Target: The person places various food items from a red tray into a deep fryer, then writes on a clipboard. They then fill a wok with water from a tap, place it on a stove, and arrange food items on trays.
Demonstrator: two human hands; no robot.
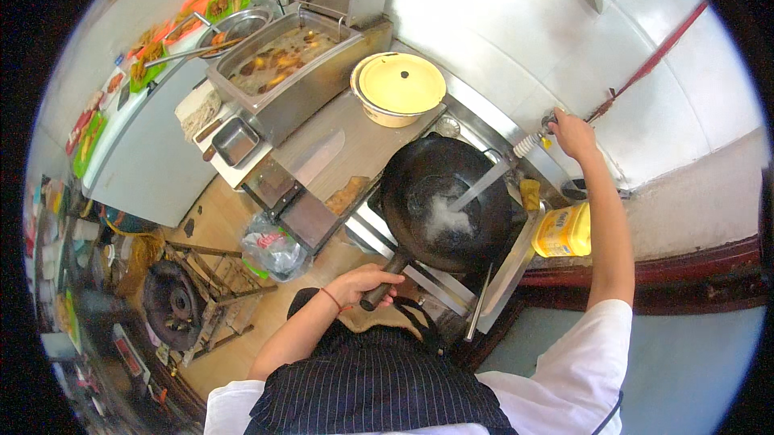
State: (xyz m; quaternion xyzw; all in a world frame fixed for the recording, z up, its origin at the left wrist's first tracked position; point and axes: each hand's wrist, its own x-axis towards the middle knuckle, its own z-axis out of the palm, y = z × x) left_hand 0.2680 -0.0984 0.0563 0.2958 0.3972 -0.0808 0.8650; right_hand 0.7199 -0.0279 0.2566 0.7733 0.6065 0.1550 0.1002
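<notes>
My left hand (pixel 364 287) is wrapped around the handle (pixel 396 262) of a black wok (pixel 405 199), which rests over a stove. High on the right, my right hand (pixel 571 132) grips a tap handle (pixel 549 122) at the wall. From the tap's white ribbed spout (pixel 528 145), a stream of water (pixel 481 186) runs down into the wok and splashes white on its bottom. The far end of the spout looks blurred into the stream. A metal-handled tool (pixel 478 308) lies along the stove's near right side, its head hidden.
A yellow lidded enamel pot (pixel 399 81) stands behind the wok. Left of it, a deep fryer or steel vat (pixel 329 93) holds food in liquid. A small steel tray (pixel 236 142) and a plastic bag (pixel 275 247) are nearer. A yellow jug (pixel 562 230) stands right of the wok.
</notes>
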